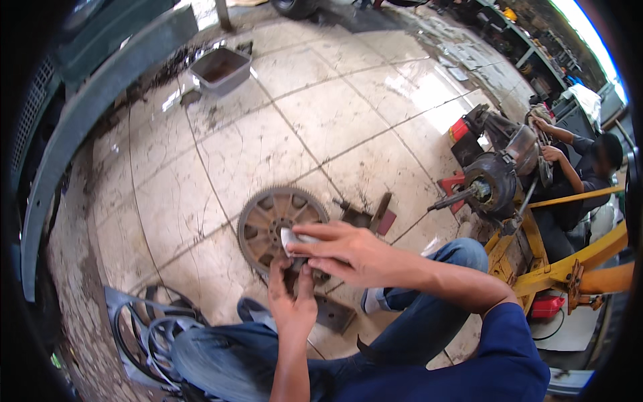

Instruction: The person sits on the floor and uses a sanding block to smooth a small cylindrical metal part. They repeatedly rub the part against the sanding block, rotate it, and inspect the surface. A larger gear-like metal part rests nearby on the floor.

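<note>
A toothed flywheel [258, 231], rusty brown inside its ring, lies on the tiles in front of me. Over its near right part, my right hand [348, 253] pinches a small white sheet [288, 240]; whether it is paper or cloth I cannot tell. Just below, my left hand [293, 305] points upward with its thumb and fingers closed round a small dark part, mostly hidden between the hands. The white sheet is right above that part. A flat metal block [333, 315] lies on the floor beside my left wrist.
Metal pieces [362, 216] lie right of the flywheel. Belts and hoses [154, 335] sit near my left knee. A grey tub [223, 70] stands farther off. At right, a co-worker [583, 161] handles a large gearbox [495, 181] near a yellow hoist frame [536, 261].
</note>
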Demonstrator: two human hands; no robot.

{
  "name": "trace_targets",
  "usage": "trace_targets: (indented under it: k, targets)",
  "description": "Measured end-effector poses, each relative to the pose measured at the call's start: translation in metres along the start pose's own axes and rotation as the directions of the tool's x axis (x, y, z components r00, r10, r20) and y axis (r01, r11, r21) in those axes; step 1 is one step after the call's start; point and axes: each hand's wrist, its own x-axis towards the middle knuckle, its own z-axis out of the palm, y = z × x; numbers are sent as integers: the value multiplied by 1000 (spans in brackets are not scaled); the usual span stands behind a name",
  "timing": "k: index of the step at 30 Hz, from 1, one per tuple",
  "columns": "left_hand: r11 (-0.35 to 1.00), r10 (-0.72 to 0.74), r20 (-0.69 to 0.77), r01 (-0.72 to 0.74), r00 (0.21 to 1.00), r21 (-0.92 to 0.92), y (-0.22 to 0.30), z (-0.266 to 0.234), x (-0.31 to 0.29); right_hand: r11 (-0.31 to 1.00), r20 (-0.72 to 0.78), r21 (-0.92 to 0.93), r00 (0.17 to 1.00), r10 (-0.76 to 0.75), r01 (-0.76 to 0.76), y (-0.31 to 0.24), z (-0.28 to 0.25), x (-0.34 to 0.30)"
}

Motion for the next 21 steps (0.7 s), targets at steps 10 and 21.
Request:
trace_targets:
  k: [10, 21]
  targets:
    - [961, 168, 152, -197, 974, 196, 58, -29, 11, 975, -57, 210, 996, -63, 74, -26, -5, 9]
    - [827, 157, 328, -305, 932, 472, 90, -1, 69, 993, -332, 102, 939, 87, -56, -23, -23, 27]
